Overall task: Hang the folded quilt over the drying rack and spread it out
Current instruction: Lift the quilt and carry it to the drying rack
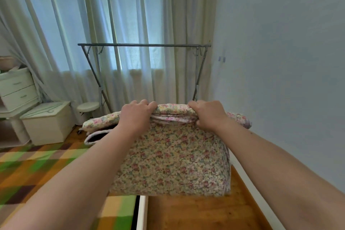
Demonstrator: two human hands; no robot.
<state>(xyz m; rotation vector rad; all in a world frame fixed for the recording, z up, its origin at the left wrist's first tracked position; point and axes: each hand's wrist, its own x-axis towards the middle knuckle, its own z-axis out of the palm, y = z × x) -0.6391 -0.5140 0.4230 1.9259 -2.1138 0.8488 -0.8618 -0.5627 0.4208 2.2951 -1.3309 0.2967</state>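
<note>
Right now both hands are closed on the folded quilt [168, 157], which hangs in the air in front of the person, its lower edge over the wooden floor [196, 213] just beside the checked bed cover [37, 166]. The left hand [137, 115] and the right hand [207, 115] each clamp the quilt's upper folded edge, knuckles up, fingers [147, 103] curled over the top and bunching several layers between them. The two hands sit level and close together, so most of the quilt's bulk drops straight below the fingers, while loose folded ends stick out sideways beyond each hand.

Ahead of the fingers and higher than them stands the drying rack [143, 45], empty, in front of the pale curtains [130, 15]. Its top bar runs left to right, parallel to the gripped edge, and both hands look about equally far from it. My reading is that the carry is under way and the hanging has not begun: the quilt would need to be raised and sent forward over that bar before any spreading along it.
</note>
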